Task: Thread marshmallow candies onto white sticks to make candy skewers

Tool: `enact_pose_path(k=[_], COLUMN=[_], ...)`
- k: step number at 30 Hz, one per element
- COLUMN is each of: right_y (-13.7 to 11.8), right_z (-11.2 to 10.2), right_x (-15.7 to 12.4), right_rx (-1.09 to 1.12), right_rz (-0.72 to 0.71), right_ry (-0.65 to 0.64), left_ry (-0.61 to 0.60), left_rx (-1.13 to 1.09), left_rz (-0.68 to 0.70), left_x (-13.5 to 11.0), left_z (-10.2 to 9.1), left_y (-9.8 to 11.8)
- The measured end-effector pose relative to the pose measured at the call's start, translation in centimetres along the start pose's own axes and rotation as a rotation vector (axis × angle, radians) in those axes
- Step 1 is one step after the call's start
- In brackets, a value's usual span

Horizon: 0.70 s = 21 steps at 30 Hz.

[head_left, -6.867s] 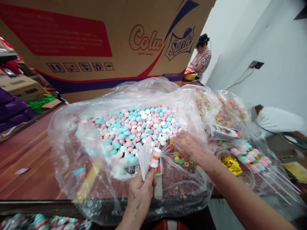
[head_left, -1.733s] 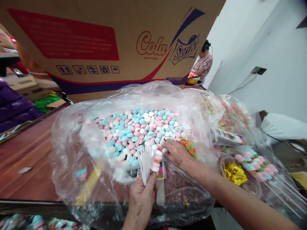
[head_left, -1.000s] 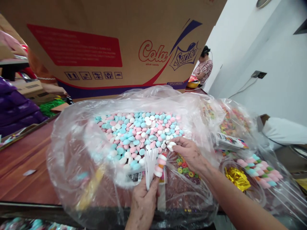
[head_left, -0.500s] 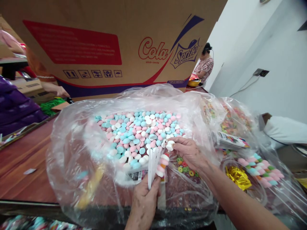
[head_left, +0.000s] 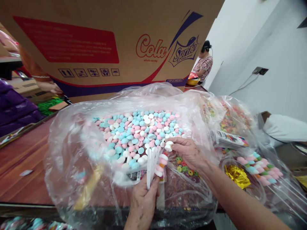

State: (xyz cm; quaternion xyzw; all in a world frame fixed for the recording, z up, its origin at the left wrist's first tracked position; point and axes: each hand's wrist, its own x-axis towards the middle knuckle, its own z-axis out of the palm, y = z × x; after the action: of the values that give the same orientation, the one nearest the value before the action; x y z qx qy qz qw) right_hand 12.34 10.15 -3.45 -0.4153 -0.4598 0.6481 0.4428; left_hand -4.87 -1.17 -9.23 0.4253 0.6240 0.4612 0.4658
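Observation:
A big clear plastic bag (head_left: 72, 140) lies open on the wooden table, full of pink, blue and white round candies (head_left: 136, 131). My left hand (head_left: 144, 199) is closed round a bundle of white sticks (head_left: 150, 164); one stick carries several stacked candies (head_left: 160, 165). My right hand (head_left: 189, 151) hovers at the bag's near right edge, its fingertips pinched on a white candy (head_left: 169, 146) just above the loaded stick. Small ring-shaped candies (head_left: 184, 166) lie in plastic under my right wrist.
A large Cola Sprite cardboard box (head_left: 107, 44) stands behind the bag. Finished candy skewers (head_left: 256, 166), a gold foil piece (head_left: 236, 175) and another bag of coloured candy (head_left: 227, 118) lie at the right. A seated person (head_left: 203, 64) works at the far end.
My right hand left the candy pile with a white candy pinched in its fingers and now holds it near the stick's tip. My left hand stays on the sticks.

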Motion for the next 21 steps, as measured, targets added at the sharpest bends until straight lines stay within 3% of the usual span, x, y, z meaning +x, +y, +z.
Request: enact_pose_path(k=[7, 14, 21], right_y=[0.1, 0.6, 1.0], right_z=[-0.3, 0.5, 0.1], right_x=[-0.2, -1.4, -1.5], right_rx=[-0.137, -0.575, -0.690], right_rz=[-0.001, -0.300, -0.346], right_ry=[-0.033, 0.024, -0.026], left_ry=[0.005, 0.035, 0.014], left_rx=[0.010, 0.012, 0.000], left_rz=[-0.015, -0.011, -0.031], left_x=[0.0, -0.3, -0.2], left_z=[0.1, 0.3, 0.3], left_y=[0.4, 0.6, 0.6])
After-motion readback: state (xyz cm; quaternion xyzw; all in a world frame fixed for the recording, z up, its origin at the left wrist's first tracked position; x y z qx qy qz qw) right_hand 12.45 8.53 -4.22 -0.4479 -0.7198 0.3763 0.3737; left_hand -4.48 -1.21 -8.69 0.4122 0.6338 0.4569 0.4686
